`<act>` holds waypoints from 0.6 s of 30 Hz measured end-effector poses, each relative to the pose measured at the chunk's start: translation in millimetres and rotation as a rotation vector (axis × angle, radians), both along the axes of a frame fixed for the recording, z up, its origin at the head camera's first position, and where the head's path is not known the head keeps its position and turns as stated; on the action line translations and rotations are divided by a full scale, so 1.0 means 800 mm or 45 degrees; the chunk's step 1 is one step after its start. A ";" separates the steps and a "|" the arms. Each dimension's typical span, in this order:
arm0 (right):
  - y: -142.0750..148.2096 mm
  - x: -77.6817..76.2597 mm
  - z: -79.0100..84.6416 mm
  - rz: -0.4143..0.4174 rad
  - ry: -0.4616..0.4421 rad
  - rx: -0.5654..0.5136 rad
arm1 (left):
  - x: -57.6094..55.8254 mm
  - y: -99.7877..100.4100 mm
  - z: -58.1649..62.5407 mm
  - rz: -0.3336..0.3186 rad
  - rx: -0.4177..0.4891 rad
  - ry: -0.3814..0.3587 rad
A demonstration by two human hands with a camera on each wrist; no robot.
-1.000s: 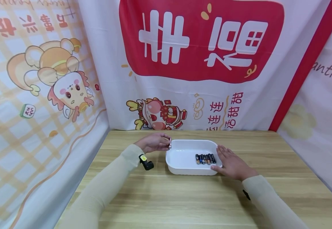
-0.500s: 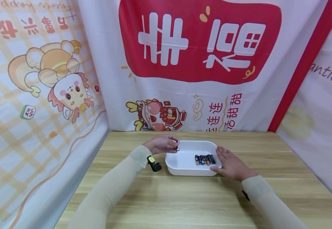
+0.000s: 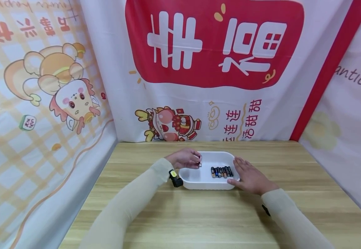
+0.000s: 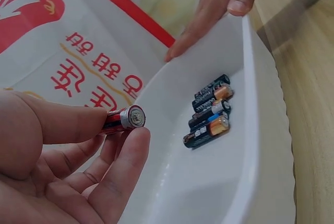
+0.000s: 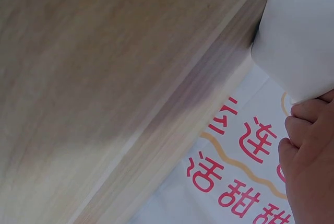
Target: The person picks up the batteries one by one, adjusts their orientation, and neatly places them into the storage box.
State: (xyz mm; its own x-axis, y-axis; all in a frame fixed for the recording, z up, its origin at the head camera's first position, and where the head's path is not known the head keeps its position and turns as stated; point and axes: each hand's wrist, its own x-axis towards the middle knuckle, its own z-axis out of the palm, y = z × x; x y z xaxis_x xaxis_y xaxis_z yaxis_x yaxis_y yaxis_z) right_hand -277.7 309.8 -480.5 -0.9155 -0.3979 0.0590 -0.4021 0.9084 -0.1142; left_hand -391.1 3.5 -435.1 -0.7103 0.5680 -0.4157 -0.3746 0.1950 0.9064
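Observation:
My left hand (image 3: 184,159) pinches a red and silver AA-size battery (image 4: 124,120) between thumb and fingers, above the left part of a white plastic tray (image 3: 203,186). One metal end of the battery faces the left wrist camera. My right hand (image 3: 251,178) rests on the tray's right end with fingers fairly straight along the rim; its thumb lies on the front corner. Inside the tray, toward the right, several dark batteries (image 3: 221,172) lie side by side in a row, some with copper or blue bands.
The tray stands on a light wooden table (image 3: 205,218), toward its back edge. A printed white and red cloth (image 3: 218,76) hangs right behind the table, and more cloth walls (image 3: 49,114) stand at both sides.
My left hand has moved right with the battery, from the tray's left rim to over its inside. The right hand has kept its place on the tray, and the row of batteries is unchanged.

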 end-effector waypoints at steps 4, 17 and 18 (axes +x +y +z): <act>-0.001 -0.001 0.000 0.008 0.011 0.001 | 0.000 0.010 -0.008 -0.012 -0.010 0.005; -0.001 0.000 0.001 -0.003 0.013 -0.001 | -0.004 0.037 -0.032 0.019 -0.145 0.017; -0.001 0.000 0.001 -0.003 0.017 0.003 | -0.005 0.039 -0.032 0.019 -0.154 0.019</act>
